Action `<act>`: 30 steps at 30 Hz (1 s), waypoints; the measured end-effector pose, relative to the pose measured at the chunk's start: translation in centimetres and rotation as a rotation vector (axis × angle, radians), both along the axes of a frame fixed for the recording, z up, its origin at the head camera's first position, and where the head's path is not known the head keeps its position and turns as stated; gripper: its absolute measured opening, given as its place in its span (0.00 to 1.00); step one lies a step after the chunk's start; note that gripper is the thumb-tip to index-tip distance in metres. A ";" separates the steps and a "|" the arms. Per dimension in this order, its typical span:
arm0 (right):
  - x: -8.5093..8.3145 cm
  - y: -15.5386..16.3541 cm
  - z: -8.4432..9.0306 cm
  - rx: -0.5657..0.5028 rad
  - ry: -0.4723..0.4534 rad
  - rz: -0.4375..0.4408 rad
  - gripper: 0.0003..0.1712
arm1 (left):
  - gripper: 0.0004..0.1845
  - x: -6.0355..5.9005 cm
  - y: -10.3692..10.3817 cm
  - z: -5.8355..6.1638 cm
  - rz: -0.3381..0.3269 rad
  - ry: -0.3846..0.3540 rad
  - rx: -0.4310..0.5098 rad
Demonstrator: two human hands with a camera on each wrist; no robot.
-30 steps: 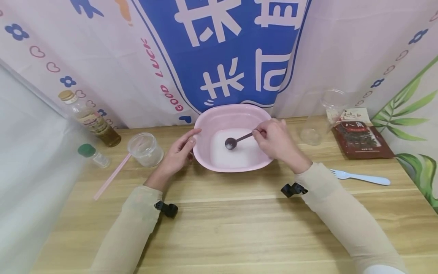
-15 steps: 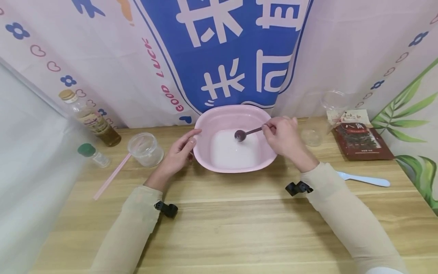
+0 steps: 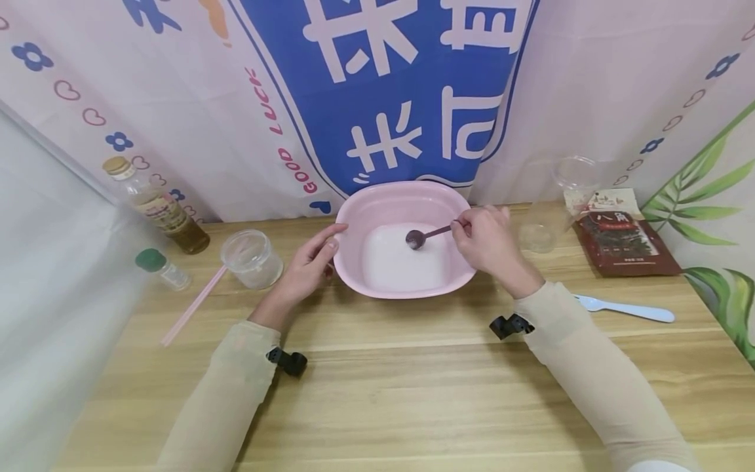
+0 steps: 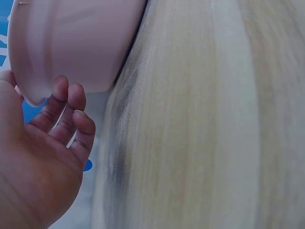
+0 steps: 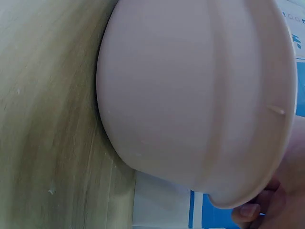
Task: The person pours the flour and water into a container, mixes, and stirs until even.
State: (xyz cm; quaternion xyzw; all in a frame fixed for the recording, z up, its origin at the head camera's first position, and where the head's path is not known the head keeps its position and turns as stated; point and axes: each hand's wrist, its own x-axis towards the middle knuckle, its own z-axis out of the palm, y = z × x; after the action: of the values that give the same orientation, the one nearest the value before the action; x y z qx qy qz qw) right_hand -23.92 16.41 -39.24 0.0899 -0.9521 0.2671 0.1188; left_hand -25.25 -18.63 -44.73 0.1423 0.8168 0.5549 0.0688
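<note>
Pink plastic basin (image 3: 407, 196) at centre frame, standing on the wooden counter (image 3: 377, 393) close against the printed backdrop (image 3: 377, 85). White liquid pooled in the bottom. Dark small spoon (image 3: 425, 236) inside the basin, bowl end low over the white liquid, handle running up and right; contact with the liquid not determinable. Right hand (image 3: 486, 239) at the basin's right rim, thumb and fingers pinched on the spoon handle. Left hand (image 3: 307, 262) at the basin's left rim, fingers extended and relaxed, fingertips (image 4: 71, 95) resting against the outer wall, nothing gripped. Basin's outer wall (image 5: 190, 95) filling the right wrist view, base seated on the counter.

Left of the left hand: clear plastic cup (image 3: 252, 257), upright, near but not touching the hand. Pink straw (image 3: 191, 305) lying diagonally on the counter, upper end beside the cup. Small jar with green cap (image 3: 160, 267) further left. Bottle of amber liquid with gold cap (image 3: 156, 206) leaning at upper left, against the backdrop.

Right of the basin: clear plastic cup on its side (image 3: 554, 203), mouth toward upper right. Dark red packet (image 3: 619, 239) just beside it, lying flat. Pale blue plastic fork (image 3: 625, 308) on the counter at right of frame, just beside the right sleeve (image 3: 590, 367). Black clips at both wrists.
</note>
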 end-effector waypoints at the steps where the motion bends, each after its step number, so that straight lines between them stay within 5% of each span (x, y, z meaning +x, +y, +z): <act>1: 0.0 0.0 0.0 0.015 0.012 -0.005 0.15 | 0.24 0.0 0.0 0.0 0.001 0.000 0.000; 9: 0.1 0.4 0.2 0.034 0.027 0.000 0.15 | 0.24 0.0 0.1 0.2 0.000 -0.006 -0.005; 21: 0.2 -1.4 0.0 -0.006 -0.019 0.282 0.11 | 0.24 0.0 -0.1 -0.1 -0.002 0.011 0.000; 30: -0.3 -1.6 0.5 0.026 0.033 0.182 0.11 | 0.24 -0.1 0.0 0.0 -0.009 0.016 -0.004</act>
State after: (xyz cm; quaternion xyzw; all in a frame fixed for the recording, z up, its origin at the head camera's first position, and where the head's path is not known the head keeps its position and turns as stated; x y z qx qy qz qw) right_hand -24.24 14.79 -38.76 0.1821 -0.9412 0.2631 0.1083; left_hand -25.34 -18.67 -44.73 0.1504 0.8176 0.5520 0.0649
